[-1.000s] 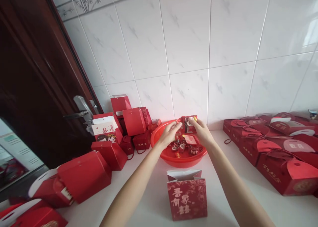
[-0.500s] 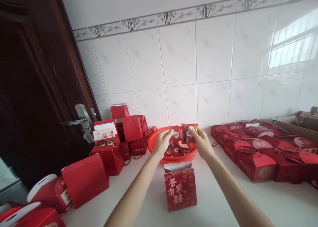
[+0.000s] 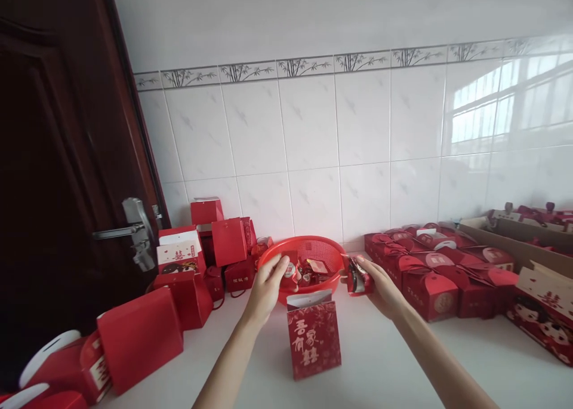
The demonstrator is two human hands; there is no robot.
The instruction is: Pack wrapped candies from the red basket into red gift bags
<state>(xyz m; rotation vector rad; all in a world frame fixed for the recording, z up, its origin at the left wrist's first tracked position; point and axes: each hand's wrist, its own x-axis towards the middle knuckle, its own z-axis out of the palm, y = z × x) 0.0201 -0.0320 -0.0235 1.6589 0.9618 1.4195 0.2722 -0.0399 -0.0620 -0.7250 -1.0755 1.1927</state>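
My left hand is closed on a small dark-red packet with a pale round mark, held over the near left rim of a red plastic basket. Several small wrapped sweets lie inside that basket. To its right, my right hand grips a red and dark packet tilted nearly on edge. Between my forearms a red gift box with pale lettering stands upright, its top flaps raised and open.
Red gift boxes stand in a loose row at the left, near a dark door. Closed red boxes with ribbons are packed together at the right, beside a cardboard carton. A tiled wall rises behind.
My hands have moved apart: the right one went rightward and down with its packet, out from above the basket. The left moved slightly down. The view has turned a little right and up.
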